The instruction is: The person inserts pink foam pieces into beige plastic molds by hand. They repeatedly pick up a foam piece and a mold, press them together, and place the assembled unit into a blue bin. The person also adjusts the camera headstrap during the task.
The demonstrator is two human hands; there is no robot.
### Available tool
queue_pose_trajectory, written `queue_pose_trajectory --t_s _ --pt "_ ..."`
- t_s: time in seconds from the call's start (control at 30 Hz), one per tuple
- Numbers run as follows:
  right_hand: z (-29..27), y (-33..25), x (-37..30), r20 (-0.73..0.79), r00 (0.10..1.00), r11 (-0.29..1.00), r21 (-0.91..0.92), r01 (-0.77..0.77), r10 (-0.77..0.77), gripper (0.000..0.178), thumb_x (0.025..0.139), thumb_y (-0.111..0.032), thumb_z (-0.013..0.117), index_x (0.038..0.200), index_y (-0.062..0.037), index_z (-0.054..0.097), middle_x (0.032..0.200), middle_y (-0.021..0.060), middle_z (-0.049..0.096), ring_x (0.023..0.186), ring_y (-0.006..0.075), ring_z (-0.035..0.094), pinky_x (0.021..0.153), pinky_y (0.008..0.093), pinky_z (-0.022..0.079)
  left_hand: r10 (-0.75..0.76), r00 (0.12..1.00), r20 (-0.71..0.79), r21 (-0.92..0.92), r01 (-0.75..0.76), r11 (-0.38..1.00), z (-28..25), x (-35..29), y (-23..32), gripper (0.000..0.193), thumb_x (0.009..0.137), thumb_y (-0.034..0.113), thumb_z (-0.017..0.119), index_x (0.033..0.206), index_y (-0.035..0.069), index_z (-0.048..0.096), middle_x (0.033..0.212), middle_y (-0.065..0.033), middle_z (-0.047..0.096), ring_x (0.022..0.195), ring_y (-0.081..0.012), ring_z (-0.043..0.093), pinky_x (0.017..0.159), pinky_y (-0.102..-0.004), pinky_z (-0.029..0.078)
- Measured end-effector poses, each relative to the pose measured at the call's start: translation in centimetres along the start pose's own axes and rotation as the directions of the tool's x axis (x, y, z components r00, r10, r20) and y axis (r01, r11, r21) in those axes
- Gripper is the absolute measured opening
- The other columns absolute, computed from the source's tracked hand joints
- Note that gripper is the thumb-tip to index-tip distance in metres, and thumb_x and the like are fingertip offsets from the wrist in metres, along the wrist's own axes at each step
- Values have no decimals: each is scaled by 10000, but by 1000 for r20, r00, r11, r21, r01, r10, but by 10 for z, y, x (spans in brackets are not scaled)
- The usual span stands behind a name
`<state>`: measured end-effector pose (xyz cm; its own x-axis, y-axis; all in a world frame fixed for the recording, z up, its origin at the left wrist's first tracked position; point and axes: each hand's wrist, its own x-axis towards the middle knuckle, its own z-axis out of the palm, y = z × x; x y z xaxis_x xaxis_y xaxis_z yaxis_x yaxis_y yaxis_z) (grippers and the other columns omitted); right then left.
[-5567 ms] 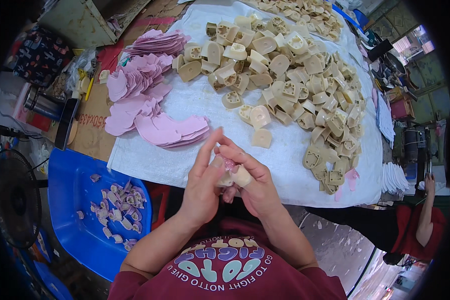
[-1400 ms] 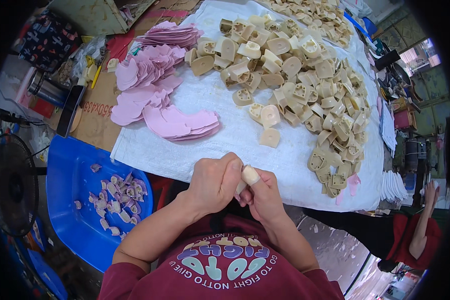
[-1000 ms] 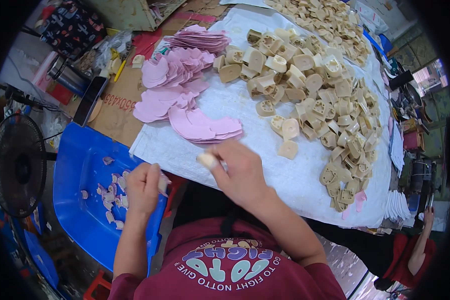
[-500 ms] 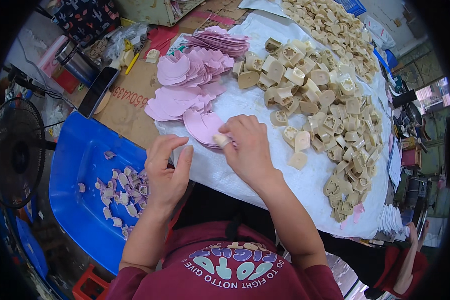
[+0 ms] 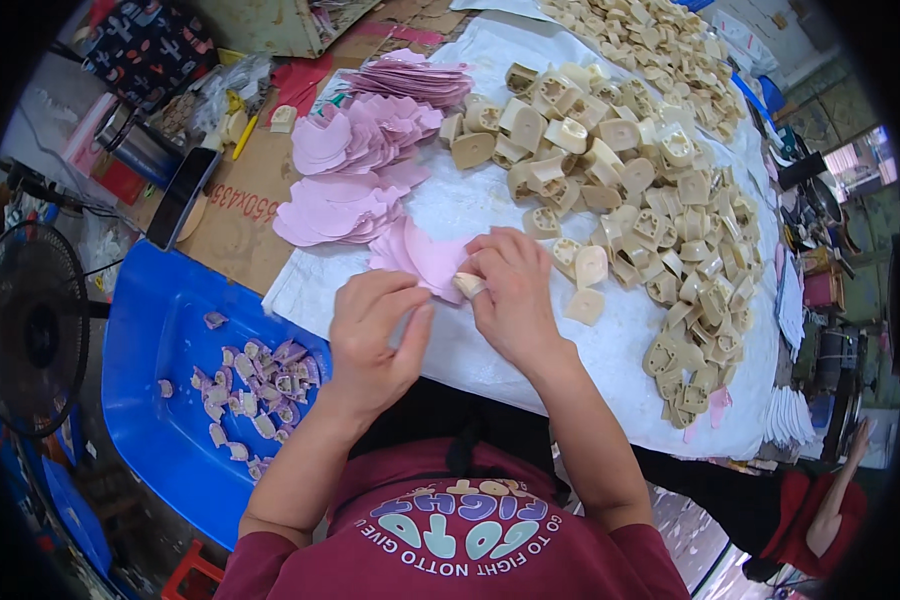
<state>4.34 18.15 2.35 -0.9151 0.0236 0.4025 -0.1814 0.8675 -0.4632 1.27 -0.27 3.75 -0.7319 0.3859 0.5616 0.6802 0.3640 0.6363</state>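
Note:
Near the white sheet's front edge, my right hand (image 5: 513, 295) pinches a pink cut sheet piece (image 5: 432, 262) by its right side. Wrapped around a digit of that hand is a cream-coloured cover (image 5: 469, 285). My left hand (image 5: 378, 325) reaches the piece's lower left edge with fingers bent and thumb apart from them; whether the fingertips touch it is hard to see. More pink pieces lie fanned beneath and beside it. Beyond them are further stacks of pink pieces (image 5: 338, 208). Right of my right hand lie loose cream-coloured heel-shaped blocks (image 5: 591, 266).
A large pile of cream blocks (image 5: 620, 150) covers the sheet's right side. At lower left, a blue plastic tub (image 5: 160, 440) holds several pink-covered blocks. A black fan (image 5: 32, 315) stands left of it. A phone (image 5: 184, 198) leans by a metal flask (image 5: 140, 142). Another person's arm (image 5: 840, 490) shows at right.
My left hand has moved right, up to the pink pieces. My right hand has shifted slightly right, and the pink piece is now turned and spread. The whole view has shifted a little.

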Motion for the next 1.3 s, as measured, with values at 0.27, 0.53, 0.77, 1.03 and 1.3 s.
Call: queue_pose_trajectory --t_s 0.27,0.53,0.77,1.03,1.3 --pt "-25 21 -26 -106 940 818 530 -223 325 121 784 -31 648 894 -42 597 1069 131 594 1070 302 520 905 395 422 -35 995 88 -64 41 997 18 8 -16 140 769 73 703 902 42 675 953 -96 663 911 -269 603 833 -369 429" --pt "11 4 -2 -94 986 961 255 -112 140 100 777 -62 674 863 -36 633 1029 127 619 999 306 555 880 403 436 -35 995 95 -12 36 999 13 5 -19 137 801 15 674 939 19 678 999 -129 676 943 -257 629 858 -341 466" --pt "-49 10 -27 -180 851 588 790 -174 493 112 803 -42 680 913 -32 663 1094 117 631 1043 210 583 911 336 445 -276 956 98 -314 293 903 11 6 -17 120 796 25 676 914 5 677 948 -119 671 912 -218 613 841 -312 453" --pt "-71 -5 -66 -298 948 956 291 -26 117 189 725 -7 686 907 -54 672 1166 137 601 1074 295 579 910 389 458 -280 860 427 -544 492 680 13 8 33 214 891 100 630 1064 -23 655 1007 -98 668 931 -163 593 852 -298 450" --pt "-65 39 -89 -288 928 971 75 -226 238 404 691 24 645 1084 -68 642 1073 130 596 1002 332 569 874 409 459 -494 560 665 -641 767 6 52 0 43 314 965 218 555 1159 -25 599 1125 -168 641 1044 -251 640 772 -350 595"
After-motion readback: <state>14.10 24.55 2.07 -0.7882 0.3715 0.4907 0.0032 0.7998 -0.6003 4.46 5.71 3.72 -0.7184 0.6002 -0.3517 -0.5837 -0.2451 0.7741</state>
